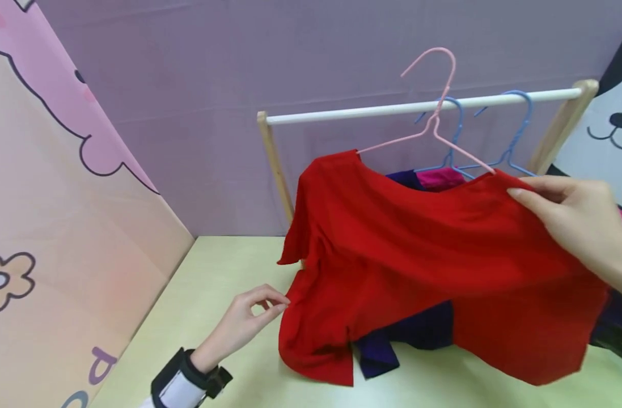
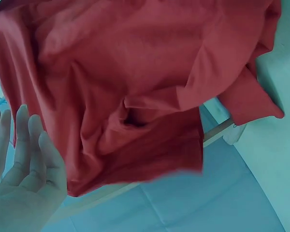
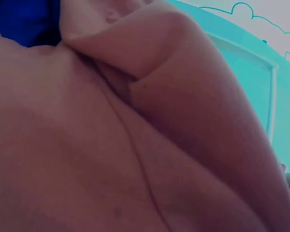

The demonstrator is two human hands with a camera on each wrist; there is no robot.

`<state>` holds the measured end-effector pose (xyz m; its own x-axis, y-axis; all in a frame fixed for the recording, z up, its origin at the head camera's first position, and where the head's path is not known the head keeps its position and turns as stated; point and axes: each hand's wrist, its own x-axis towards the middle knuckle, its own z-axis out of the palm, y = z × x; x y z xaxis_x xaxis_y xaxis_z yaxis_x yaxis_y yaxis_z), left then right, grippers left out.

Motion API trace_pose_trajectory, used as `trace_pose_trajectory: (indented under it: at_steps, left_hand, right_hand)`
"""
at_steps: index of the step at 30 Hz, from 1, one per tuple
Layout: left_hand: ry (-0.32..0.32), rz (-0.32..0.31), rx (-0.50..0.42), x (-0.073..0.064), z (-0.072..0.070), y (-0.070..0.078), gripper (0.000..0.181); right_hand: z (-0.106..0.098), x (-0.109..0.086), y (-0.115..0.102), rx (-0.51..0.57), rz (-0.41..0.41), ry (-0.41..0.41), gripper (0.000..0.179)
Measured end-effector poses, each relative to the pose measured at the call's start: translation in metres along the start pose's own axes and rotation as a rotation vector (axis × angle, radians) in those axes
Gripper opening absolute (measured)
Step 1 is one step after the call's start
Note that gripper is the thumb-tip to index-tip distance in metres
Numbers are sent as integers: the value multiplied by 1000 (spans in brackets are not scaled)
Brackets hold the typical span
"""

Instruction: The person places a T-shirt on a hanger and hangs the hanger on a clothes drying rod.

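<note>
A red T-shirt (image 1: 418,243) hangs slanted on a pink hanger (image 1: 435,122), its hem bunched on the left side. The hanger's bare hook stands higher than the white rail in the head view. My right hand (image 1: 583,221) pinches the shirt's right shoulder between thumb and fingers, by the hanger's end. My left hand (image 1: 252,317) is at the shirt's lower left edge, fingertips right beside the cloth; in the left wrist view its fingers (image 2: 21,140) extend loosely with no cloth between them. Red cloth (image 3: 111,145) fills most of the right wrist view.
Behind the shirt stands a rack with a white rail (image 1: 341,113) and wooden posts (image 1: 275,164). Blue hangers (image 1: 522,124) hook over the rail, with dark blue clothing (image 1: 423,328) and a pink garment (image 1: 440,178) below. A pale yellow table (image 1: 229,260) lies underneath, and a printed panel (image 1: 86,198) borders the left.
</note>
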<state>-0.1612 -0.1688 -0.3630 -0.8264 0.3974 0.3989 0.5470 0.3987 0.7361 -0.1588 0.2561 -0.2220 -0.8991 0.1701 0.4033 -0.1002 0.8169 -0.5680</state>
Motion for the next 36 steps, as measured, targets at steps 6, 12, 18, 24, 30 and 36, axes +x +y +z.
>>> trace_pose_trajectory:
  at_steps: [6,12,18,24,30,36]
  left_hand:
    - [-11,-17,7,-3,1,-1,10]
    - [-31,-53,17,-2,2,13,12]
    - [-36,-87,30,-2,3,26,12]
    - [-35,-75,28,-3,4,24,12]
    - [-42,-79,29,-3,6,21,12]
    - [-54,-80,9,-4,10,12,12]
  right_hand:
    - [18,5,-9,45,-97,5,38]
    - [34,2,-12,70,-138,12,33]
    - [43,0,-8,75,-142,23,30]
    - [48,-3,-2,93,-163,-4,28]
    - [60,-7,1,129,-208,-4,24]
    - [67,-10,4,152,-252,40,19]
